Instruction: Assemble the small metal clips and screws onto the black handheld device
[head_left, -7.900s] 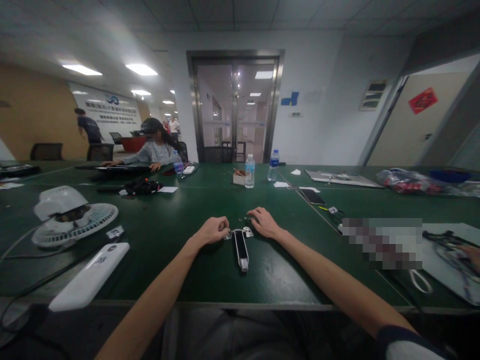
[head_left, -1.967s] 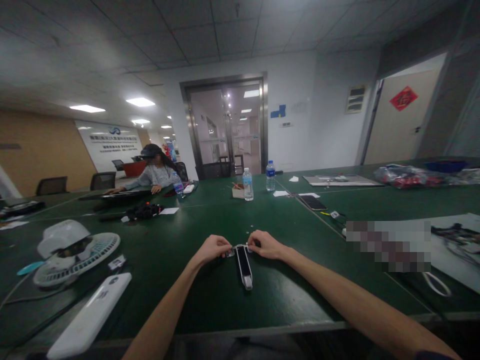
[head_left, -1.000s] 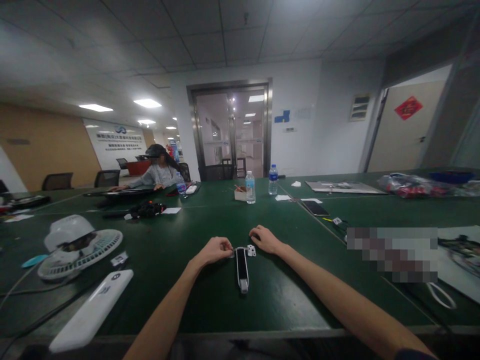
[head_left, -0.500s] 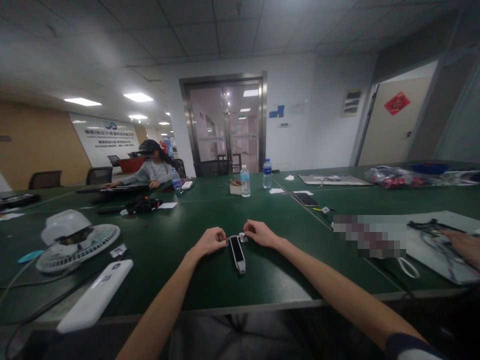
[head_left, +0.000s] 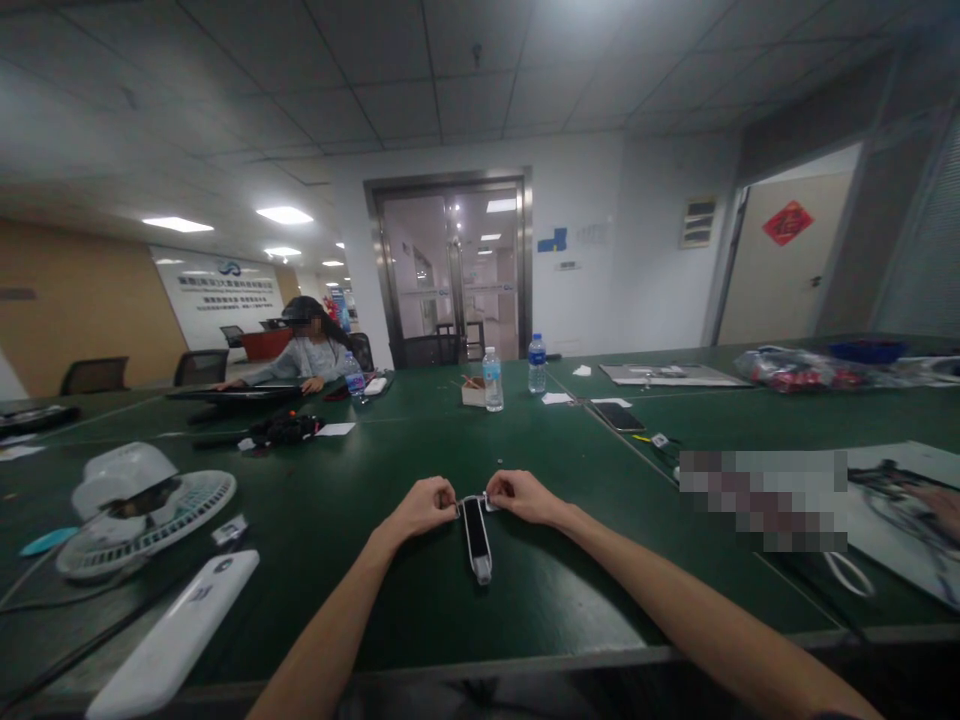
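Note:
A slim, long device (head_left: pixel 475 538) with a black strip inside a pale frame lies on the green table, its narrow end toward me. Small metallic pieces stick out sideways from its far end. My left hand (head_left: pixel 426 506) is closed in a pinch at the left piece, thumb and forefinger together. On the other side my right hand (head_left: pixel 523 497) pinches the small silver piece (head_left: pixel 491 503) at the right of the far end. The fingertips hide most of both pieces, and I cannot make out what kind of device it is.
At the left lie a white fan part with a round grille (head_left: pixel 161 525) and a long white casing (head_left: pixel 180 635). Water bottles (head_left: pixel 492 380) stand ahead. A phone (head_left: pixel 618 416) lies right of them. Across the table sits a person (head_left: pixel 311 350); another person's hand (head_left: pixel 937 508) is at the far right.
The view has tilted up, so everything sits lower in the picture. Both hands keep their pinches at the device's far end. My right fingers now cover more of the silver piece.

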